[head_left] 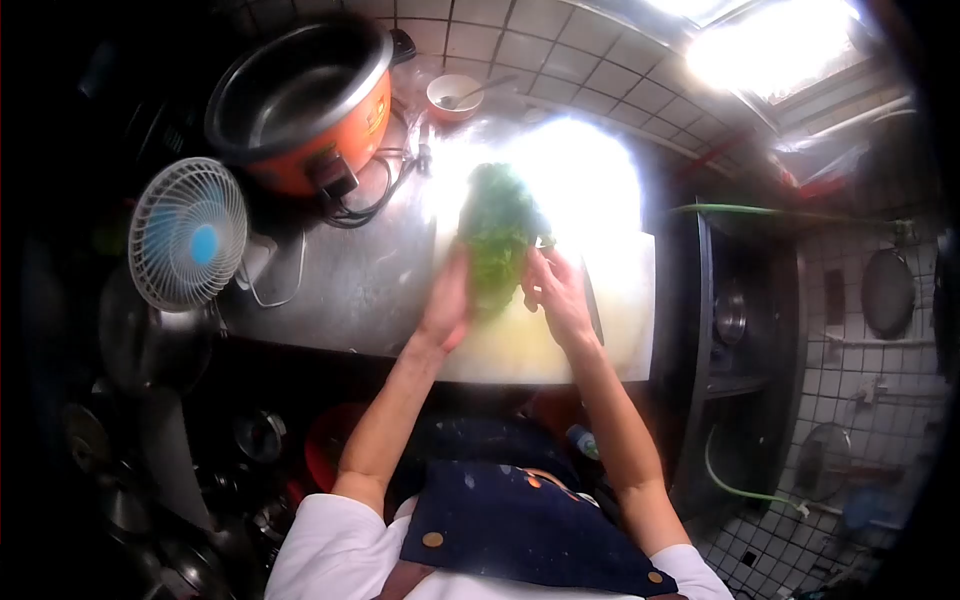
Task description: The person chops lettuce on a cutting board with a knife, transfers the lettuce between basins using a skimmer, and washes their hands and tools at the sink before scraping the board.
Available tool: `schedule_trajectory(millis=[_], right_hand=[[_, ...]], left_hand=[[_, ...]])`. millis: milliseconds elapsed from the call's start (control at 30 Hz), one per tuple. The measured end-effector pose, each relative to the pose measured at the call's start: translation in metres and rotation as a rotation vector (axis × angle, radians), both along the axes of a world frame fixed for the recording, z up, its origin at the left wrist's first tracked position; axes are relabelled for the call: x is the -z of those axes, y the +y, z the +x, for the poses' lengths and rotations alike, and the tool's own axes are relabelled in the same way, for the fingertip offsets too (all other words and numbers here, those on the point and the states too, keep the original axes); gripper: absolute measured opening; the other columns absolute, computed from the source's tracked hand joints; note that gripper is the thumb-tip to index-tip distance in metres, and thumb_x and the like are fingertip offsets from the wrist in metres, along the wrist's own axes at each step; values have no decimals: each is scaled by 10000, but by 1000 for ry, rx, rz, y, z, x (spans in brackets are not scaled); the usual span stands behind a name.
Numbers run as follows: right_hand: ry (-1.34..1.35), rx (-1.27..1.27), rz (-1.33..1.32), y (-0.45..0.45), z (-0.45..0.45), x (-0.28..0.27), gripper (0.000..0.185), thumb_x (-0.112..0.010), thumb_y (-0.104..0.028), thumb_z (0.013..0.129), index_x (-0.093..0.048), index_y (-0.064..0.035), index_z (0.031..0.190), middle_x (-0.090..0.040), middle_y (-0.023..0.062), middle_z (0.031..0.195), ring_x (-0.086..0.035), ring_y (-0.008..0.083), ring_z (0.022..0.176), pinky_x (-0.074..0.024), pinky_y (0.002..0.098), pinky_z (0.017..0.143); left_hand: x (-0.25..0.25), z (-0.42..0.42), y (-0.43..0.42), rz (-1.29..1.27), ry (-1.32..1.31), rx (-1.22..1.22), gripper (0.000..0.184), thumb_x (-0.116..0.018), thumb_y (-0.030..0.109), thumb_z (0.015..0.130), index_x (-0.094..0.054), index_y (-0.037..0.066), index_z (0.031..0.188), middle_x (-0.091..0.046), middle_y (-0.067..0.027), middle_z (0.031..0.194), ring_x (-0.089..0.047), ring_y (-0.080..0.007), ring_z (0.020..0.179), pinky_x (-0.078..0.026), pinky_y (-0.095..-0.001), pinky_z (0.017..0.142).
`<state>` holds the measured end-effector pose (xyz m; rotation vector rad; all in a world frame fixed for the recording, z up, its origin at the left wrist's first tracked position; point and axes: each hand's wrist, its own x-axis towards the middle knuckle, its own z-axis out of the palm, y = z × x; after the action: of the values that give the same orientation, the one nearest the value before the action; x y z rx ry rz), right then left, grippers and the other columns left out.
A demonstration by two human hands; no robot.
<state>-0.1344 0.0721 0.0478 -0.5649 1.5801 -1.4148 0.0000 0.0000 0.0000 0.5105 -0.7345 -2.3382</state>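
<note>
A bunch of leafy greens (495, 235) lies over the pale cutting board (625, 350), its upper part washed out by glare. My left hand (450, 300) rests along the left side of the bunch, its fingertips hidden by the leaves and blur. On the right side, my right hand (552, 290) has its fingers curled at the edge of the greens, pinching something too small to name. A knife (594, 308) lies on the board just right of my right hand, partly hidden by it.
An orange cooker (300, 110) stands at the back left, its cord on the metal counter (340, 290). Near it are a small bowl (455, 98) holding a spoon and a white fan (190, 235). Dark shelving (735, 300) rises right of the board.
</note>
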Motion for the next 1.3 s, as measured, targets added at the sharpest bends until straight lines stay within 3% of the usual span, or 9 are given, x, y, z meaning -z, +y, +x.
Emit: schedule_trajectory(millis=[267, 467, 567, 667, 767, 867, 967, 1067, 1300], right_hand=[[-77, 25, -35, -5, 11, 4, 234, -553, -262, 891, -537, -29, 907, -515, 23, 610, -454, 77, 464, -367, 199, 399], [205, -27, -92, -9, 16, 22, 508, -609, -340, 845, -404, -34, 1194, -523, 129, 1014, -548, 182, 895, -491, 273, 570], [3, 12, -68, -9, 22, 31, 616, -624, -378, 825, -338, -49, 1260, -455, 152, 1146, -483, 215, 1049, -500, 341, 696], [-183, 49, -68, -14, 30, 32, 583, -644, -332, 816, -353, -88, 1258, -446, 89, 1197, -480, 198, 1025, -439, 339, 794], [-268, 136, -99, -20, 43, 29, 562, -658, -276, 808, -361, -115, 1258, -445, 40, 1211, -475, 190, 1016, -413, 344, 811], [-363, 269, -144, -25, 60, 36, 544, -661, -230, 805, -372, -132, 1255, -471, 23, 1183, -474, 184, 1024, -412, 377, 816], [-567, 312, -249, -33, 77, 55, 534, -663, -207, 801, -381, -139, 1248, -477, 35, 1185, -474, 204, 1057, -424, 424, 835], [-729, 332, -168, -40, 87, 65, 537, -659, -193, 802, -372, -145, 1253, -466, 43, 1200, -472, 223, 1075, -436, 442, 834], [-130, 57, 126, -101, 89, 72, 611, -668, -259, 797, -317, -118, 1277, -407, 70, 1240, -487, 213, 1004, -462, 324, 695]], left_hand=[[-14, 8, -10, 71, 69, -33, 448, -339, 422, 948, -437, 105, 1249, -538, -25, 1162, -535, -151, 1027, -463, -347, 859], [-2, 4, -10, 1, -3, -123, 425, -356, 393, 953, -473, 70, 1202, -553, -31, 1132, -538, -143, 1017, -455, -304, 862], [1, -1, -7, -65, -125, -288, 378, -369, 349, 964, -528, 45, 1122, -574, -39, 1068, -534, -113, 953, -431, -259, 838], [5, 5, -6, -465, -416, -345, 354, -371, 312, 972, -564, 23, 1039, -586, -44, 1007, -511, -100, 891, -408, -237, 804], [-2, 6, 0, -518, -591, -478, 352, -374, 289, 974, -571, -3, 977, -589, -48, 958, -486, -101, 864, -397, -238, 777], [-14, 11, 2, -453, -520, -744, 312, -408, 235, 956, -549, -43, 943, -562, -58, 864, -477, -136, 775, -407, -313, 681], [-22, 23, -4, -404, -515, -864, 404, -340, 330, 975, -531, -22, 1031, -598, -81, 998, -540, -148, 913, -420, -266, 808], [-10, 40, -12, -346, -393, -960, 445, -311, 380, 969, -471, -9, 1117, -595, -118, 1018, -586, -192, 884, -466, -304, 754], [-6, 96, -27, -242, -380, -879, 383, -344, 372, 963, -494, 34, 1060, -598, -95, 987, -575, -132, 755, -442, -233, 586]])
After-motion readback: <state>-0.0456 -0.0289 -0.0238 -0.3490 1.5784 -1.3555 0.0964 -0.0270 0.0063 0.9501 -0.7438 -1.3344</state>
